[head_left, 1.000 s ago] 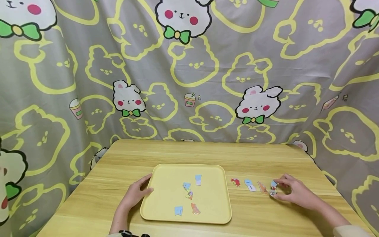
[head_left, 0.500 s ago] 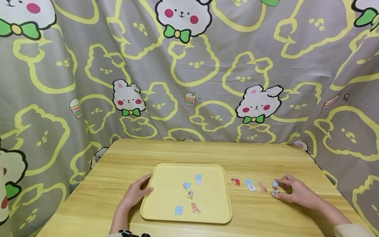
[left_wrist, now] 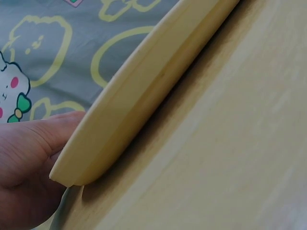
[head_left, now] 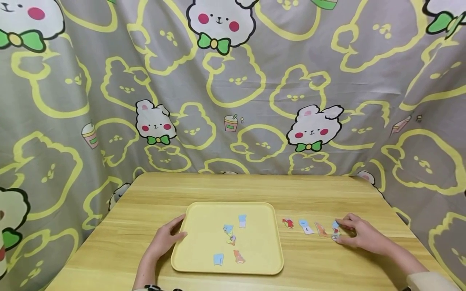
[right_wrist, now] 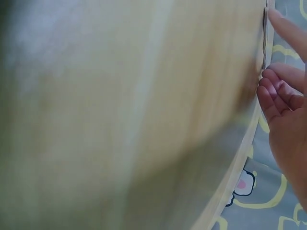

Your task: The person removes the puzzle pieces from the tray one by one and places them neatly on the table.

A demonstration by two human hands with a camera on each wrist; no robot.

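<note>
In the head view, my left hand (head_left: 164, 237) grips the left rim of a yellow tray (head_left: 196, 258), its thumb over the edge. The left wrist view has that hand (left_wrist: 29, 163) at the tray's corner. Several cut picture puzzle pieces lie on the tray, among them a blue one (head_left: 218, 259) and an orange one (head_left: 238, 256). Right of the tray, my right hand (head_left: 364, 235) pinches a blue, red and grey puzzle piece (head_left: 335, 230) between thumb and forefinger, low over the table. In the right wrist view this piece (right_wrist: 265, 40) appears edge-on.
A row of pieces runs from the tray to my right hand: a red one (head_left: 288, 223), a blue-and-white one (head_left: 306, 227) and an orange one (head_left: 320, 229). The wooden table (head_left: 233, 188) meets a grey patterned curtain (head_left: 247, 97) at the back.
The puzzle piece in my right hand has shifted slightly right, then a touch back toward the orange one. My left hand stays on the tray. The head view has swung a little.
</note>
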